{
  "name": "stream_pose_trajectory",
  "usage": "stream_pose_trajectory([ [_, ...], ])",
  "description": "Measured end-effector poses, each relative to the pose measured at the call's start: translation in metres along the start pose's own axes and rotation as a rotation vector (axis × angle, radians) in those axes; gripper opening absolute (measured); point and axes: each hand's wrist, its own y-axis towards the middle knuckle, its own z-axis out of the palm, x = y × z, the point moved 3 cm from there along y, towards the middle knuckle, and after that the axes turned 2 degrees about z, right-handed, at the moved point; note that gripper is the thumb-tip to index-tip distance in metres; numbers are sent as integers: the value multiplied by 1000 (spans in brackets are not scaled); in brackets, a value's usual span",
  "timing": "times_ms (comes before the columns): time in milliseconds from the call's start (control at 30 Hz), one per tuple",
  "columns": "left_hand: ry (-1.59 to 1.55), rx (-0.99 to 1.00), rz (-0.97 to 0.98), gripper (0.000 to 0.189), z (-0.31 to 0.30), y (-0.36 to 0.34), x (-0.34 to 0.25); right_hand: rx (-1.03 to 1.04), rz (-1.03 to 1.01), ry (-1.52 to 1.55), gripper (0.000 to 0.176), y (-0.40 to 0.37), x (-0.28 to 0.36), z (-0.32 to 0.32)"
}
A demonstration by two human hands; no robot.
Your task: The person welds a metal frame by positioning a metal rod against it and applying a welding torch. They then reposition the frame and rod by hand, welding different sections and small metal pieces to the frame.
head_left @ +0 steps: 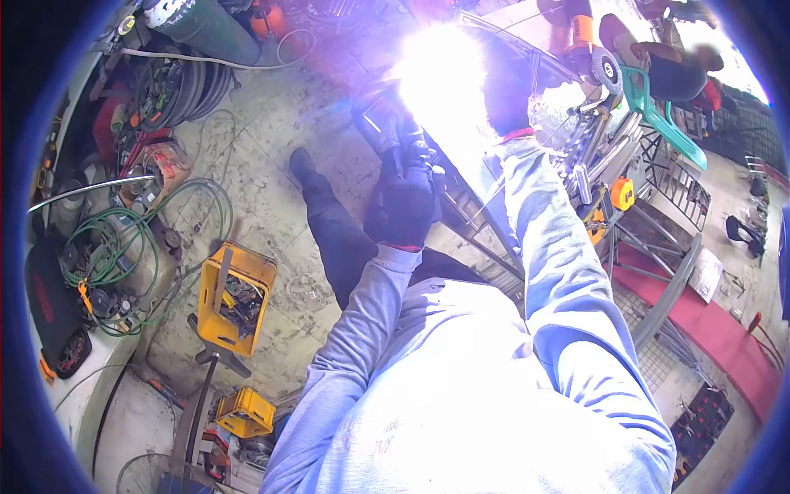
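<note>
A blinding white arc glare (pixel 444 70) burns at the top centre and washes out whatever lies beneath it. My left hand (pixel 407 198), in a dark glove with a red cuff edge, is closed around a dark hand tool (pixel 375 123) just left of the glare; its exact kind is lost in the dark and light. My right hand (pixel 508 107), also dark-gloved with a red cuff, reaches to the right edge of the glare, its fingers hidden by the brightness. Long metal bars (pixel 477 210) run from under the light down toward my lap.
Yellow crates (pixel 265 288) with metal bits stand at left, near green hoses (pixel 123 255) and a dark green cylinder (pixel 206 33). At right are an orange-and-black power tool (pixel 583 33), a tape measure (pixel 623 194), metal offcuts (pixel 605 148), a teal chair (pixel 658 119) and another person (pixel 671 70).
</note>
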Motion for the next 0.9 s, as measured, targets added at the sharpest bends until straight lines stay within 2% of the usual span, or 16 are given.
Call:
stream_pose_trajectory([
  [33,196,35,25,19,-4,3,0,-37,101,185,34,2,-2,4],
  [100,690,120,329,19,-8,7,2,-108,238,-183,34,-10,31,20],
  [133,714,134,334,19,-10,7,3,-125,283,-185,33,-11,37,25],
  [167,714,134,334,19,-11,8,3,-125,283,-185,33,-9,27,16],
  [233,730,179,286,18,-12,9,4,-108,82,-363,32,-1,20,7],
  [267,730,179,286,18,-12,9,3,-108,82,-364,32,-2,22,8],
  [333,385,137,15,16,-15,10,7,-106,226,-215,30,-6,22,9],
  [433,181,68,-90,15,-11,5,6,-114,247,-231,29,-7,25,13],
  [467,180,68,-90,15,-16,8,13,-113,246,-231,29,-8,25,14],
  [533,654,140,322,14,-17,12,12,-132,252,-215,30,-9,26,14],
  [567,654,140,322,14,-17,11,12,-133,252,-215,30,-8,25,15],
  [633,212,73,-88,15,-9,7,1,-71,171,-300,32,-6,27,15],
  [767,127,75,-177,14,-12,9,4,-117,206,-279,29,-7,30,19],
  [833,496,129,95,14,-12,12,1,-130,254,-286,24,-8,32,21],
  [867,495,129,95,14,-10,12,-2,-130,254,-286,24,-8,33,22],
  [900,326,106,-20,13,-9,10,-2,-126,245,-296,23,-8,35,24],
])
